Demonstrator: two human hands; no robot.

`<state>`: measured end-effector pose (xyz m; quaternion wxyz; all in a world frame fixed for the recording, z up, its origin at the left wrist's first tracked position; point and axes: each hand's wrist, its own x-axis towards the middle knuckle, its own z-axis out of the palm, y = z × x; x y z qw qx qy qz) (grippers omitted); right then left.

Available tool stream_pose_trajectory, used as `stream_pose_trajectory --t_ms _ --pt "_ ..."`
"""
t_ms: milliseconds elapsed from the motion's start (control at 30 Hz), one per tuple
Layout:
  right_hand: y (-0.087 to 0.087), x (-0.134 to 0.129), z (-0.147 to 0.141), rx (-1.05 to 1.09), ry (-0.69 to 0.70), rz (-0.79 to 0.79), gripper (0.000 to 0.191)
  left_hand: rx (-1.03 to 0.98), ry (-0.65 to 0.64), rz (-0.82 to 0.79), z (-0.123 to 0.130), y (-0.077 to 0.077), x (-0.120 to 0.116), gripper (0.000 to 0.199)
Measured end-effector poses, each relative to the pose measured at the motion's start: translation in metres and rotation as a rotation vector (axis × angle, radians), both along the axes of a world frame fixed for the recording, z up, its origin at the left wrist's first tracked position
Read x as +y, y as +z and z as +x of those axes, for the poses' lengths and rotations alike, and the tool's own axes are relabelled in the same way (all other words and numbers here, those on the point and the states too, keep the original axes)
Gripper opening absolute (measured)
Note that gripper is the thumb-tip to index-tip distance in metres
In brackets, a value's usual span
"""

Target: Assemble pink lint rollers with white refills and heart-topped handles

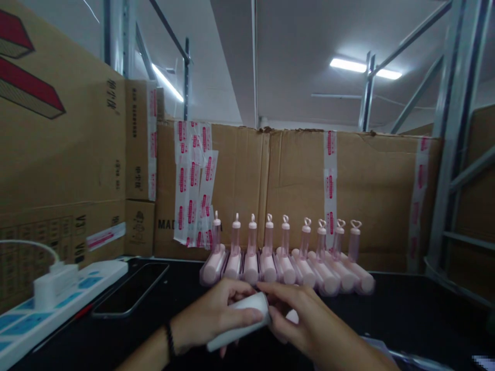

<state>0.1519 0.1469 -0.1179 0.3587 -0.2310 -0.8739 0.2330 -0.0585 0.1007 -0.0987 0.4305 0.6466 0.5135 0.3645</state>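
Note:
My left hand [216, 314], with a dark band at its wrist, is wrapped round a smooth white rounded-edged object [247, 312]; its exact kind does not show. At the right end of that object the fingers of my right hand [297, 312] are closed, thumb and forefinger against the edge. A small white piece [293, 316] shows among the right fingers, partly hidden. Just beyond both hands stands a row of several pale pink cylinders [269, 268] in clear trays, each with an upright translucent pink tube [285, 239] topped by a loop, some heart-shaped.
On the left, a white power strip [104, 270] with a plugged-in charger [54, 288] lies beside a phone [131, 289] on the black table. Cardboard walls [294, 185] close off the back and left. Clear plastic [377, 345] lies at the lower right, below metal shelf posts [452, 129].

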Motion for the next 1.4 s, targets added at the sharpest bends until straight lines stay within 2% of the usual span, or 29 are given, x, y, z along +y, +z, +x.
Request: stream_pose_trajectory --t_ms 100,200,367,433,500,600,700,800,867,933,1067,1233,1400 --pt "-0.001 -0.001 -0.008 0.012 0.033 -0.02 0.037 -0.038 -0.041 -0.044 -0.005 -0.001 0.003 0.037" --pt "-0.005 -0.001 -0.015 0.101 -0.072 -0.078 0.034 -0.094 -0.114 -0.09 -0.011 -0.003 0.007 0.037" --pt "-0.003 0.001 -0.022 0.241 -0.005 -0.314 0.026 -0.169 -0.114 -0.107 -0.023 0.006 0.004 0.04" --pt "-0.001 0.004 -0.022 0.283 -0.033 -0.329 0.02 -0.235 -0.062 -0.078 -0.027 0.013 0.003 0.047" --pt "-0.004 0.008 -0.021 0.252 -0.132 -0.287 0.017 -0.359 0.049 0.029 -0.031 0.02 0.004 0.051" --pt "-0.016 0.008 -0.028 0.084 -0.211 -0.179 0.021 -0.552 0.234 0.223 -0.033 0.026 0.009 0.041" --pt "-0.028 -0.001 -0.046 -0.089 -0.14 -0.074 0.032 -0.648 0.356 0.305 -0.035 0.025 0.015 0.031" --pt "-0.029 -0.01 -0.065 -0.177 -0.052 -0.04 0.04 -0.693 0.419 0.333 -0.035 0.02 0.019 0.028" --pt "-0.027 -0.013 -0.072 -0.057 -0.059 -0.063 0.044 -0.708 0.45 0.357 -0.034 0.017 0.021 0.027" --pt "-0.023 -0.013 -0.073 0.173 -0.078 -0.146 0.048 -0.716 0.472 0.381 -0.03 0.014 0.021 0.028" --pt "-0.013 -0.017 -0.07 0.5 0.066 -0.429 0.044 -0.711 0.481 0.398 -0.019 0.011 0.019 0.031" --pt "-0.008 -0.024 -0.069 0.638 0.175 -0.608 0.044 -0.699 0.472 0.422 -0.009 0.008 0.016 0.031" --pt "-0.011 -0.023 -0.069 0.699 0.121 -0.683 0.038 -0.688 0.43 0.432 -0.004 0.005 0.012 0.032"
